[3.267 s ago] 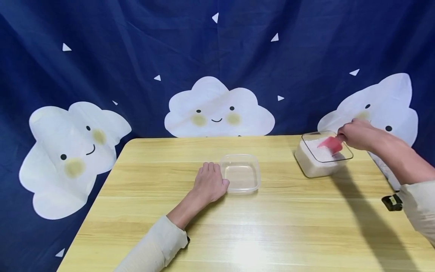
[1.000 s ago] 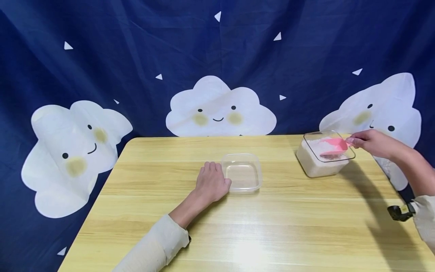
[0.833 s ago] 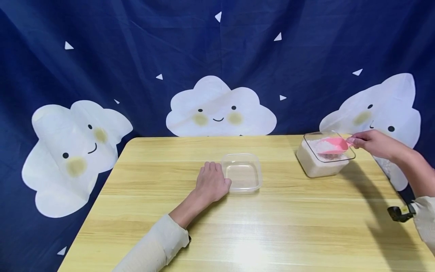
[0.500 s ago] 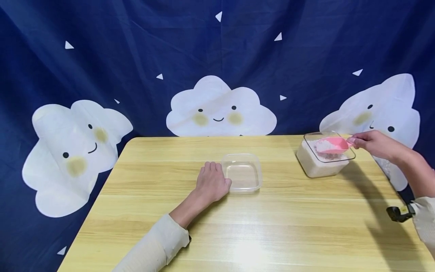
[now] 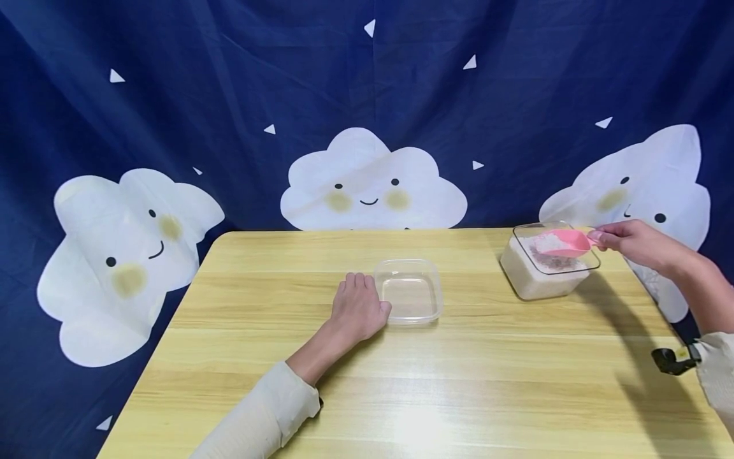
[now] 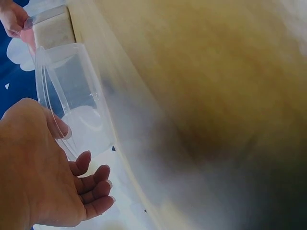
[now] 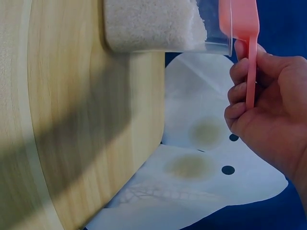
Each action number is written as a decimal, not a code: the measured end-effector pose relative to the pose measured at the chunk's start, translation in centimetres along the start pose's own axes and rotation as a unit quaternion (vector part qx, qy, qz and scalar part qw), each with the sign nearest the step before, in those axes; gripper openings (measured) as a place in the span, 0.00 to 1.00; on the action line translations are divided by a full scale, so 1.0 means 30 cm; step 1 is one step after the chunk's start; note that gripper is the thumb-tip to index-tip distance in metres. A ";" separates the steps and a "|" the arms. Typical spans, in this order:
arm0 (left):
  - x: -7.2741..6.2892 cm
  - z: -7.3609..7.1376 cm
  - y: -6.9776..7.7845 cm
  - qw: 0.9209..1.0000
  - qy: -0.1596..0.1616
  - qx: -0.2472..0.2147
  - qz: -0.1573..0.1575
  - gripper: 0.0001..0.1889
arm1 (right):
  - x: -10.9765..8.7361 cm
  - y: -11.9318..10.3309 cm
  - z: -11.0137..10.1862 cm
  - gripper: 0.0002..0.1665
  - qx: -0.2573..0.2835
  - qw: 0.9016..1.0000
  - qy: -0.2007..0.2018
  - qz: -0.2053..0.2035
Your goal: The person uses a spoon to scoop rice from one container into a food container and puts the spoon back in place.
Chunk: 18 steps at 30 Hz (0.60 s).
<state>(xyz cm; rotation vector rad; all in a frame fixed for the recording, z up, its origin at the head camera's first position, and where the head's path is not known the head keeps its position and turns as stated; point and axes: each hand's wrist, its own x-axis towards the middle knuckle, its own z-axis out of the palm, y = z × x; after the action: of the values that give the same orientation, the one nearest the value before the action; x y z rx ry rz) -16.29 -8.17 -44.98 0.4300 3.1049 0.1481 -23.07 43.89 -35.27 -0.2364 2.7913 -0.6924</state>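
My left hand [image 5: 357,310] holds the near left edge of a small clear plastic container [image 5: 414,320] that sits on the table with nothing inside. In the left wrist view, the thumb lies at the container's rim while the other fingers [image 6: 98,189] curl beside its wall. My right hand [image 5: 639,243] grips the thin handle of a pink scoop [image 5: 578,245], thumb against curled fingers. The scoop is level over the mouth of a larger clear bin [image 5: 545,273], within its rim, and carries a heap of white rice [image 5: 549,243]. More rice [image 7: 148,24] fills much of the bin.
A light wooden table [image 5: 459,382] bears both containers. The bin stands near its far right corner, the smaller container left of it. Behind the table hangs a dark blue curtain [image 5: 241,76] printed with white clouds. Cameras are strapped at both wrists.
The scoop was dug into the rice; since then my right hand has drawn it back, raised it slightly and levelled it with a load of rice. My left hand stays at the small container.
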 end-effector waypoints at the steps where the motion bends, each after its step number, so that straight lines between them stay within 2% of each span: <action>1: 0.000 0.000 0.000 1.000 0.000 0.001 0.000 0.17 | 0.000 0.000 0.000 0.27 0.000 1.000 0.000 0.001; 18: -0.002 -0.001 0.001 1.000 -0.001 0.002 0.001 0.18 | 0.005 -0.058 -0.005 0.24 0.000 1.000 0.008 -0.015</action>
<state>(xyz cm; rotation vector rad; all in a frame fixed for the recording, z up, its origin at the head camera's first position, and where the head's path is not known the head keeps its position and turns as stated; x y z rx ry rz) -16.22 -8.17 -44.95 0.4340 3.1039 0.1401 -23.07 42.40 -34.34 -0.2730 2.8087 -0.7051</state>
